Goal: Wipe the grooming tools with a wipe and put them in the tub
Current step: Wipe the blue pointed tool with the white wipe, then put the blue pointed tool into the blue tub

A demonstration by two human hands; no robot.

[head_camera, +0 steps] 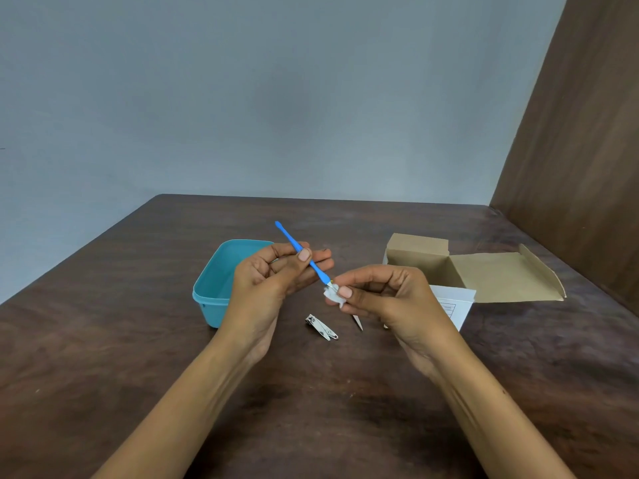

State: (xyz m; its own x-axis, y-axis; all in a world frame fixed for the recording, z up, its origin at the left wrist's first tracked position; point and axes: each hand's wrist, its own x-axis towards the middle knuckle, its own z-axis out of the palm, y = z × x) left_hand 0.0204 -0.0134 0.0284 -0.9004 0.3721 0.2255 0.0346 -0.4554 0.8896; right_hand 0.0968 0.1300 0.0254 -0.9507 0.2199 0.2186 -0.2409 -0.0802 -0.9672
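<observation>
My left hand (273,281) pinches a slim blue grooming tool (290,238) between thumb and fingers, its far end pointing up and away. My right hand (383,299) pinches a small white wipe (332,296) around the tool's lower tip. Behind my left hand stands the teal plastic tub (211,288), partly hidden by it. A metal nail clipper (321,327) lies on the table below my hands. Beside it a thin pointed metal tool (358,322) shows from under my right hand.
An open brown cardboard box (466,271) lies at the right on the dark wooden table (138,340), with a white printed sheet (453,305) in front of it. A brown panel (581,150) rises along the table's right side.
</observation>
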